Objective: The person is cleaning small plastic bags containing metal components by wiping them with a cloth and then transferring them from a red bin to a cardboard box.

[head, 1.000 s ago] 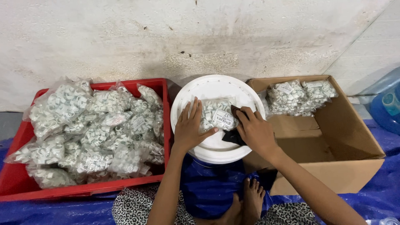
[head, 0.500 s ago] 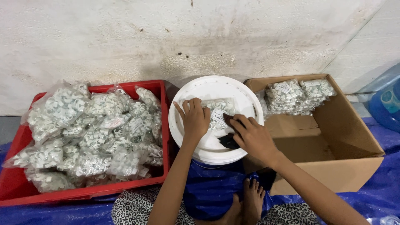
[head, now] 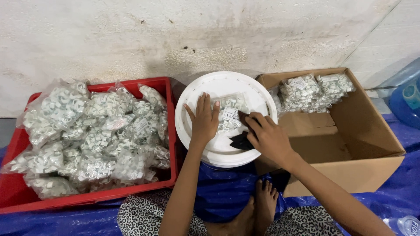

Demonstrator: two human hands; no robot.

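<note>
A clear plastic packet (head: 230, 110) of small white clips with a paper label lies on the round white bucket lid (head: 223, 87) in front of me. My left hand (head: 204, 119) lies flat on the packet's left part, fingers spread. My right hand (head: 266, 134) presses a black cloth-like piece (head: 241, 140) against the packet's right edge, fingers curled on it. The bucket below the lid is wrapped in blue sheet.
A red crate (head: 168, 131) at the left is piled with several similar clip packets (head: 92, 131). An open cardboard box (head: 350, 131) at the right holds a few packets (head: 313, 91) at its far end. Blue tarp (head: 385, 201) covers the floor. A blue water jug (head: 407, 98) stands far right.
My left hand slid up and right over the packet. The packet shifted slightly up the lid. My right hand stayed on the black piece at its right edge.
</note>
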